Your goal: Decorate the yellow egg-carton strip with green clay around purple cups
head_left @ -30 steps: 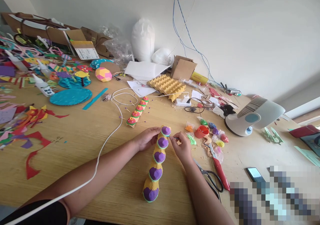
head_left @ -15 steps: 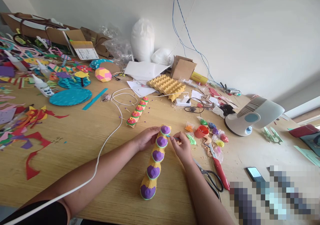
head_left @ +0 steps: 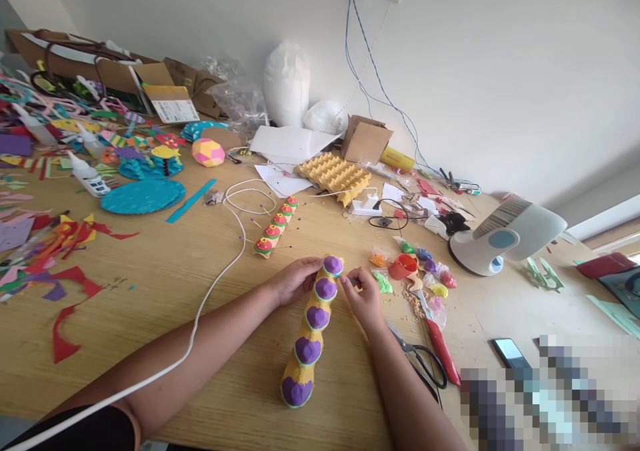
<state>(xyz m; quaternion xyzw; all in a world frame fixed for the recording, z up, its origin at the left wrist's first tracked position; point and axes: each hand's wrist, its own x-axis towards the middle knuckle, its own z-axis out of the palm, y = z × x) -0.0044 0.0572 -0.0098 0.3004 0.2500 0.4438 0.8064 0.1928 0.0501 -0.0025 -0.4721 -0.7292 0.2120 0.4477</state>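
A yellow egg-carton strip [head_left: 311, 327] lies lengthwise before me, its bumps topped with purple clay edged in pale green. My left hand [head_left: 297, 281] grips its far end from the left side, fingers closed around the edge. At the right side of that end, my right hand [head_left: 363, 296] pinches a thin blue tool [head_left: 353, 280] whose tip meets the strip near the second bump. Most of the tool is hidden by the fingers. Beyond my left hand rests a second strip [head_left: 276, 227] with red and green bumps and pins stuck out from its sides.
A white cable [head_left: 220, 277] crosses over my left forearm. To the right are scissors [head_left: 420, 361], a red-handled knife [head_left: 443, 351], a red cup [head_left: 403, 266], bagged coloured clay [head_left: 440, 289] and a white fan-like device [head_left: 500, 234]. A yellow egg tray [head_left: 334, 174] sits farther back.
The view has shifted slightly, so everything sits a little lower. Both hands keep nearly the same place at the strip's far end.
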